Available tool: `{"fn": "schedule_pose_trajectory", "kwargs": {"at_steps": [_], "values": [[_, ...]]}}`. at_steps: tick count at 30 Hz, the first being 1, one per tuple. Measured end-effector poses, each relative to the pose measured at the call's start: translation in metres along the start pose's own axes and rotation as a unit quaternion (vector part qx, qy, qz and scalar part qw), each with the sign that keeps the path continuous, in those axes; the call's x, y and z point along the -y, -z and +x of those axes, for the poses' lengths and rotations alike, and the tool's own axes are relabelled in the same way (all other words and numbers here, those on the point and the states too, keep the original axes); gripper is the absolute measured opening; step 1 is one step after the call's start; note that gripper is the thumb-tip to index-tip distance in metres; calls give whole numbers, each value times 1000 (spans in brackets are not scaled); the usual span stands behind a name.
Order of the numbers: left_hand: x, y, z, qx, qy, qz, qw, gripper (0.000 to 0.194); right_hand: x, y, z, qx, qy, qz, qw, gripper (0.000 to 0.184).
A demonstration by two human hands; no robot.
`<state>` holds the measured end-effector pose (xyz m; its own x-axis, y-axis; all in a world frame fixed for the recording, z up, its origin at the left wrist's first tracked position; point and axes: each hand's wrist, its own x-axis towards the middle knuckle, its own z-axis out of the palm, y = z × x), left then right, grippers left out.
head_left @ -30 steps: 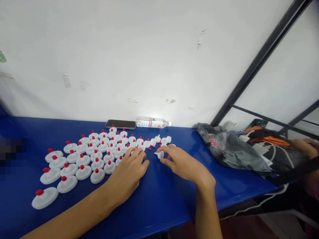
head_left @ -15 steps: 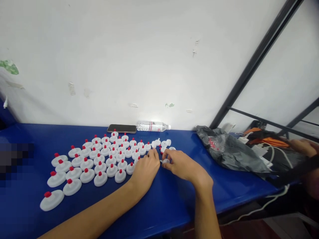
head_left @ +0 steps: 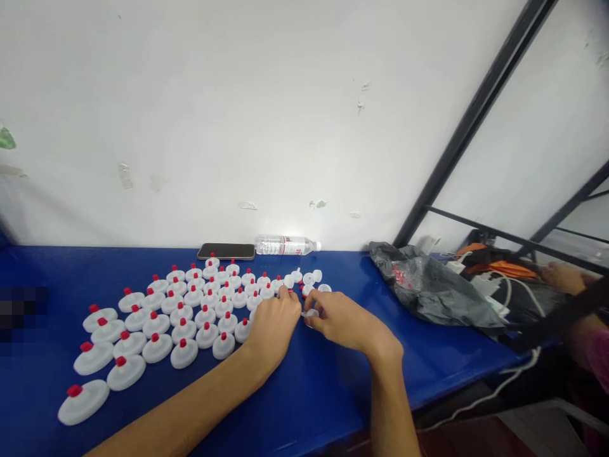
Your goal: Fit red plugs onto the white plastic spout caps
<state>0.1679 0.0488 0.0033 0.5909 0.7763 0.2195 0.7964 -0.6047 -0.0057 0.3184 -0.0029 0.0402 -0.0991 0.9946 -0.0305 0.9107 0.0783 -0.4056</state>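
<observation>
Rows of white round plastic caps with small red tips (head_left: pixel 158 324) stand upright across the left half of the blue surface. At their right end is my left hand (head_left: pixel 275 322), its fingers pinched together and bent away from me. A bit of red shows by its fingertips, but what they hold is hidden. My right hand (head_left: pixel 345 320) grips a white plastic cap (head_left: pixel 311 313) between thumb and fingers, low over the surface. Just beyond both hands lie several loose white caps (head_left: pixel 309 278) without red tips, and a few small red pieces partly covered by my fingers.
Against the wall lie a phone (head_left: pixel 226 252) and a clear plastic bottle (head_left: pixel 287 245) on its side. To the right, a dark grey plastic bag (head_left: pixel 435 298) has red pieces on it in clear wrap. Beyond a black metal frame (head_left: pixel 469 120) are cables and another person's arm (head_left: pixel 564 277).
The whole view has shifted slightly. Both hands keep nearly the same place among the caps, and my right hand still holds the white cap.
</observation>
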Motion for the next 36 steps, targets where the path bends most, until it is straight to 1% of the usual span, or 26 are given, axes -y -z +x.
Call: {"fn": "schedule_pose_trajectory", "kwargs": {"at_steps": [4,11,15,19,21,23,25,26,28,30,33,34,36], "values": [[3,1,-4,-15,3,-13,1000,22,-2,-1,1,2,7,6,1000,14],[10,4,-6,-12,8,3,1000,31,-3,-1,-1,11,-2,23,1000,14],[12,3,-7,-11,-3,-14,1000,32,-4,-1,-1,12,0,28,1000,12],[12,-2,-10,-23,-11,-73,997,28,-2,1,-1,-6,21,18,1000,13],[13,-5,-10,-30,-7,-125,992,25,0,4,-1,-34,45,17,998,15],[13,-7,-9,-39,2,-193,980,20,2,7,-2,-60,63,23,996,17],[14,-8,-7,-48,16,-276,960,14,3,9,-3,-79,79,26,993,19],[15,-8,-5,-49,26,-322,945,10,4,10,-3,-87,86,26,992,20],[15,-9,-2,-44,50,-422,904,7,6,12,-3,-110,98,29,989,21],[15,-11,2,-35,77,-522,849,14,8,14,-3,-148,101,36,983,21],[14,-14,4,-20,100,-643,759,32,11,18,-3,-210,101,56,971,21],[13,-15,4,-15,101,-673,733,36,12,19,-3,-224,103,62,967,22],[13,-17,3,-3,100,-719,688,40,13,20,-4,-229,112,67,965,22]]}}
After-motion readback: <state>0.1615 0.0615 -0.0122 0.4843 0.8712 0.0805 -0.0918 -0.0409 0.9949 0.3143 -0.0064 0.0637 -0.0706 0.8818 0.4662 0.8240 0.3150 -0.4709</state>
